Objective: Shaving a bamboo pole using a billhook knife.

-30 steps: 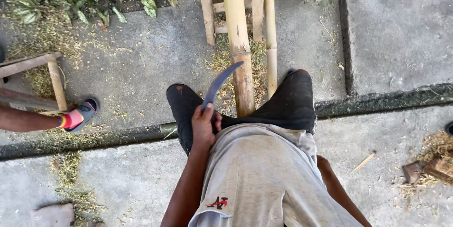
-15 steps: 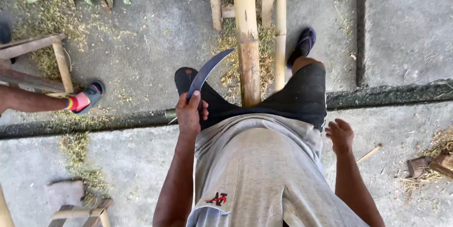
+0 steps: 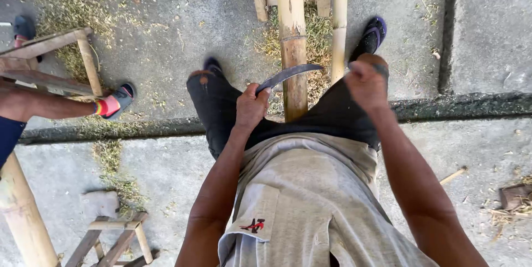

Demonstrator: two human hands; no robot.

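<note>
- Head view: the left hand (image 3: pixel 250 106) is closed around the handle of a curved knife (image 3: pixel 288 75); the arm comes up from the lower middle, elbow bent, wrist over the left thigh.
- The knife's dark blade arcs to the right from the fist and crosses in front of the thick bamboo pole (image 3: pixel 292 39), its tip just past the pole's right edge.
- The right hand (image 3: pixel 367 81) is curled into a fist above the right knee, beside the thin bamboo pole (image 3: pixel 339 20); whether it holds anything cannot be told. Its forearm runs in from the lower right corner.
- The thick pole stands between the person's knees, rising to the top edge.
- Counted here: one knife, two upright bamboo poles between the legs, and a third fat bamboo piece (image 3: pixel 22 217) at the lower left.
- Two small wooden stools: one (image 3: pixel 52 62) at the upper left, one (image 3: pixel 116 239) at the bottom left.
- Another person's foot in a sandal (image 3: pixel 116 100) rests on the concrete floor (image 3: pixel 183 28) at the left, near a gutter line.
- Dry shavings lie scattered around the poles.
</note>
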